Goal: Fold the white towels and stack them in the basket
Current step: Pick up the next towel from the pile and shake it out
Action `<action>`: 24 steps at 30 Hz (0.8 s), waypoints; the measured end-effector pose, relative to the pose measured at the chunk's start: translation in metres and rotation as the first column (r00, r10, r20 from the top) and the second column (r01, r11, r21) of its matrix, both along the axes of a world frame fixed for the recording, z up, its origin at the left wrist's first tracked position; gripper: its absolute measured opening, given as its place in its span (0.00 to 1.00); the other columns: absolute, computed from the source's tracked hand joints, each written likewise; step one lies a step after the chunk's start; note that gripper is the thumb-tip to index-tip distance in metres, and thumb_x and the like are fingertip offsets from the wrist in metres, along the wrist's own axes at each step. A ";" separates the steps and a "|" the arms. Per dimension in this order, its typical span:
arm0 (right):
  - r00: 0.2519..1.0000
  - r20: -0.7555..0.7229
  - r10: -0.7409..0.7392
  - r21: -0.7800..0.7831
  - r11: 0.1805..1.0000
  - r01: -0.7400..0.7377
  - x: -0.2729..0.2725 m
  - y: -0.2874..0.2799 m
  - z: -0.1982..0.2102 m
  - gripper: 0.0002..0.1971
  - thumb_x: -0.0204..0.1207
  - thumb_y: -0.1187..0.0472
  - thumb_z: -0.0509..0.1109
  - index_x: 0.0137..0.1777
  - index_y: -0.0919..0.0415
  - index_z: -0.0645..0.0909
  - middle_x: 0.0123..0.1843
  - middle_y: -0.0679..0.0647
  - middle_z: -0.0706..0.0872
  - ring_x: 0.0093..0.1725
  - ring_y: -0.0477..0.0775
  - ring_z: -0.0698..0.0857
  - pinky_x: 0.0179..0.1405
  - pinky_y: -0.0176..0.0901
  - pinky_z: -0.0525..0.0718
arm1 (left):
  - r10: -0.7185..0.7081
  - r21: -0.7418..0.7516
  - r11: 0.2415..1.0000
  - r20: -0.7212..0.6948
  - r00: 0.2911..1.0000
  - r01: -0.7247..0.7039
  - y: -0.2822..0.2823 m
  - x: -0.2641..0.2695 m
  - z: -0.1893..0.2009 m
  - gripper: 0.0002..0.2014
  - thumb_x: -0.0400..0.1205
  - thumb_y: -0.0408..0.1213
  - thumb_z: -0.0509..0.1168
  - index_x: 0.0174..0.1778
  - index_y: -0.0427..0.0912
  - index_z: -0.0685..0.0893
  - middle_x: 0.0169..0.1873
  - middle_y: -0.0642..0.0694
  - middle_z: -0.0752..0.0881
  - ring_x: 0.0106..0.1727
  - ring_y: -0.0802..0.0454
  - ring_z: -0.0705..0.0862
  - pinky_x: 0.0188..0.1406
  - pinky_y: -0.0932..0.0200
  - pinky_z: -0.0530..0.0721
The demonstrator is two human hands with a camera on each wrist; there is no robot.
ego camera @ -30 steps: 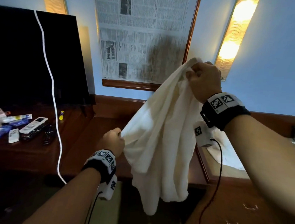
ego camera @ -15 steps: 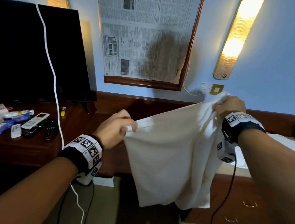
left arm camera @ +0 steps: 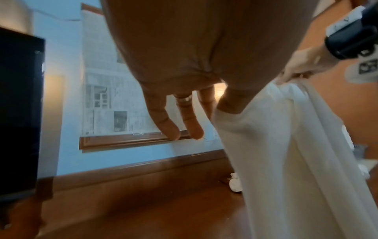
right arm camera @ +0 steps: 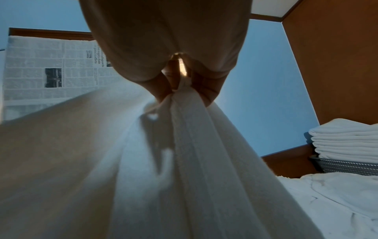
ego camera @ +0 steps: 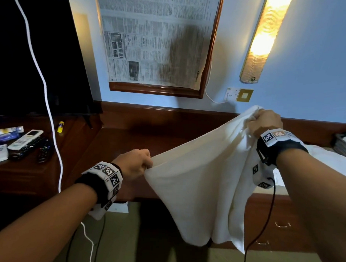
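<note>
White terry towel (ego camera: 201,183) – limp, draped | left hand (ego camera: 134,164) pinches corner | right hand (ego camera: 264,121) grips bunched edge

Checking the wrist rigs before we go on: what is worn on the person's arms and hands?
Both forearms are bare, no sleeves. Each wrist carries a black band topped with white blocks printed with black square markers. A thin dark cable hangs from the right unit. The left hand wears a ring.

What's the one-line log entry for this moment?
left hand: pinches towel | right hand: holds towel | basket: folded stack inside
</note>
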State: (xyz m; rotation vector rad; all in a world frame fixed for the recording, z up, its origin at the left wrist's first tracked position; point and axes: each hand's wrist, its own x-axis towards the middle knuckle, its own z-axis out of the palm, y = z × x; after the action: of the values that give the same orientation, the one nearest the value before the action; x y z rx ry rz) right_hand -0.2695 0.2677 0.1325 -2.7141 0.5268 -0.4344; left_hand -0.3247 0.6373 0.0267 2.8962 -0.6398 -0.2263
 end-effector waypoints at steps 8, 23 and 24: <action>0.999 -0.040 -0.036 -0.002 0.999 0.036 -0.004 -0.037 -0.013 0.15 0.80 0.60 0.62 0.57 0.70 0.84 0.58 0.69 0.85 0.60 0.70 0.83 0.60 0.52 0.81 | 0.245 0.135 0.954 0.169 0.955 -0.269 -0.034 -0.008 -0.009 0.31 0.77 0.76 0.55 0.34 0.47 0.75 0.37 0.54 0.80 0.42 0.51 0.82 0.46 0.53 0.82; 0.984 -0.106 0.139 0.077 0.988 -0.132 0.006 -0.109 -0.072 0.12 0.76 0.64 0.67 0.57 0.64 0.86 0.57 0.65 0.86 0.55 0.67 0.83 0.52 0.49 0.78 | 0.690 -0.726 0.544 0.102 0.717 -0.421 -0.055 -0.025 -0.023 0.04 0.86 0.31 0.65 0.49 0.45 0.79 0.40 0.50 0.84 0.46 0.46 0.81 0.47 0.57 0.73; 0.983 -0.103 0.152 0.087 0.986 -0.144 0.008 -0.108 -0.075 0.12 0.77 0.63 0.67 0.57 0.65 0.86 0.57 0.65 0.85 0.56 0.67 0.83 0.53 0.49 0.79 | 0.670 -0.682 0.583 0.097 0.736 -0.440 -0.055 -0.026 -0.028 0.06 0.86 0.31 0.64 0.53 0.48 0.80 0.42 0.48 0.85 0.46 0.46 0.80 0.48 0.57 0.73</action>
State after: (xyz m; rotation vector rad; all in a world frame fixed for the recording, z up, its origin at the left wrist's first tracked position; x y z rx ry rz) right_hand -0.2610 0.1598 0.0579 -2.6873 0.3584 -0.2223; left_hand -0.3511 0.5822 -0.0014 2.3032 0.2102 0.5127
